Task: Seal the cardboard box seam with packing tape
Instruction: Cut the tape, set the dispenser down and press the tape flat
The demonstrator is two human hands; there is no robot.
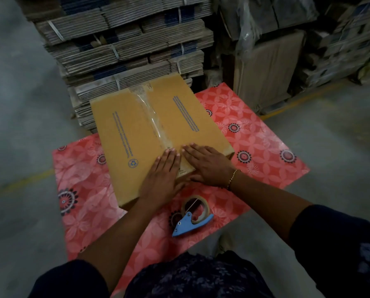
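Note:
A brown cardboard box with blue print lies closed on a pink patterned mat. Clear packing tape runs along its centre seam from the far edge to the near edge. My left hand lies flat on the box top just left of the seam, fingers together and extended. My right hand, with a gold bracelet at the wrist, presses flat just right of the seam near the box's front edge. Neither hand holds anything. A blue tape dispenser with a roll of tape rests on the mat in front of the box.
The pink floral mat covers the grey concrete floor. Tall stacks of strapped flat cardboard rise right behind the box. More wrapped cartons and boxes stand at the back right. A yellow floor line runs on the right.

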